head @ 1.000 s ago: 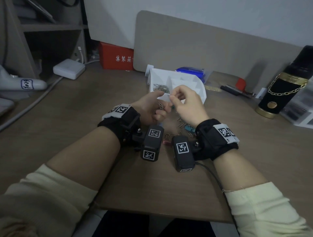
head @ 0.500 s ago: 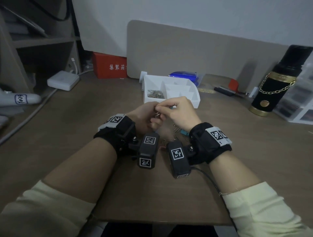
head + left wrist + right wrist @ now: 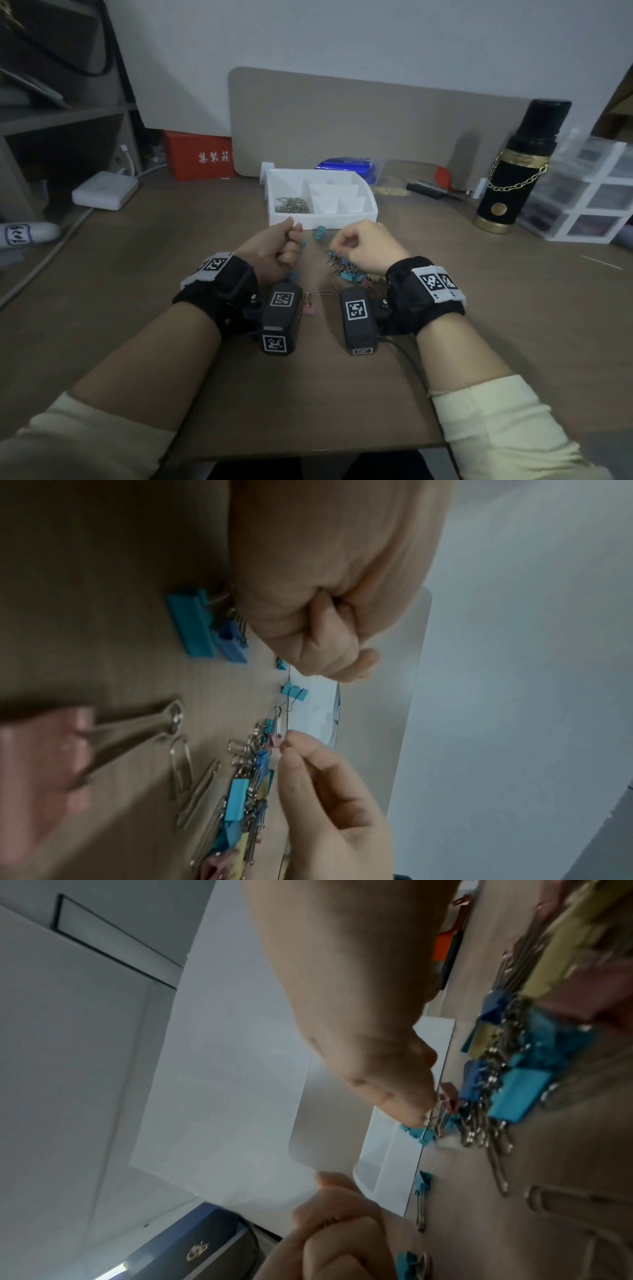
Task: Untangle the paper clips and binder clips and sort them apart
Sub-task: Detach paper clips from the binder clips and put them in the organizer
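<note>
A tangle of paper clips and coloured binder clips (image 3: 346, 270) lies on the desk under my right hand (image 3: 334, 247). Its thumb and forefinger pinch a clip's wire (image 3: 432, 1121) at the far end of the tangle (image 3: 253, 772). My left hand (image 3: 294, 229) is curled in a fist just in front of the white divided tray (image 3: 371, 214), thumb pressed on forefinger. It seems to pinch a paper clip, mostly hidden. The tray's left compartment holds a heap of paper clips (image 3: 293, 205). Loose blue binder clips (image 3: 321, 233) lie by the tray's front; a pink binder clip (image 3: 308, 306) lies between my wrists.
A black flask with a gold chain (image 3: 517, 171) and clear drawers (image 3: 596, 195) stand at the right. A beige board (image 3: 359, 120) leans on the wall behind the tray. A red box (image 3: 202, 157), a white adapter (image 3: 104, 190) and its cable sit at the left.
My hands, joined over one piece before, have parted. The left hand drew left toward the tray's front; the right hand dropped onto the tangle.
</note>
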`<move>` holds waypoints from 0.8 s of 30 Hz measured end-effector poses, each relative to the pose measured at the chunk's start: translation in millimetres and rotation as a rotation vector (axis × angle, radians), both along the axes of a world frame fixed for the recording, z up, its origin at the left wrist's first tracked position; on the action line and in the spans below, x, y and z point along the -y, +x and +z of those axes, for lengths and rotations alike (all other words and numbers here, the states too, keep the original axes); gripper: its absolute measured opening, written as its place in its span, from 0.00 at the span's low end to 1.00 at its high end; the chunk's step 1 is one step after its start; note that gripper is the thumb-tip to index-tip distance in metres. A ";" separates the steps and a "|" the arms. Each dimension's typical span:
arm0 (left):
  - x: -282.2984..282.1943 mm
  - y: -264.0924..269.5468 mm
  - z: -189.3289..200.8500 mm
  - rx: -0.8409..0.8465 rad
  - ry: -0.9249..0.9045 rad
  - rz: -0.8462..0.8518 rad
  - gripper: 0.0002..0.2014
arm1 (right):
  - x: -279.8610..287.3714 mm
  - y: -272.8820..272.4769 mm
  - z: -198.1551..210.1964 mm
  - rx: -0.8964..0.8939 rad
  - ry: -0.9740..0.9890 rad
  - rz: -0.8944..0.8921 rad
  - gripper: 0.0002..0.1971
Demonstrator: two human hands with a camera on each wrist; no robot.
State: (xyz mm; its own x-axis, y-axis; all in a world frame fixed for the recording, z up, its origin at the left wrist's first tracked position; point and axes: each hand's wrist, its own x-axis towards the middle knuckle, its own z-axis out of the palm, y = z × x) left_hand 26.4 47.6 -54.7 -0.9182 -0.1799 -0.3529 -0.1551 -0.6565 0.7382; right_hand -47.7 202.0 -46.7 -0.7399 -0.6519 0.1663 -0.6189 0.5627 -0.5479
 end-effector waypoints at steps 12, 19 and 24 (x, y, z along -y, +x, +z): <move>-2.7 1.1 -3.4 -0.010 -0.052 -0.012 0.12 | -5.8 6.5 -1.0 0.147 0.080 0.091 0.09; -2.0 -1.5 -4.4 0.014 -0.051 0.003 0.12 | 2.7 9.5 -2.8 0.060 0.178 0.133 0.05; -2.7 0.2 -2.3 0.021 -0.051 0.003 0.12 | 3.6 11.9 -0.3 0.029 0.211 0.162 0.08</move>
State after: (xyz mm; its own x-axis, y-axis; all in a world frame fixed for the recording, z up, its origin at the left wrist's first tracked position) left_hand 26.6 50.3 -57.1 -0.9100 -0.2005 -0.3628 -0.1695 -0.6189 0.7670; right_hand -35.8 198.4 -47.0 -0.6252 -0.7804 -0.0056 -0.6962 0.5610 -0.4479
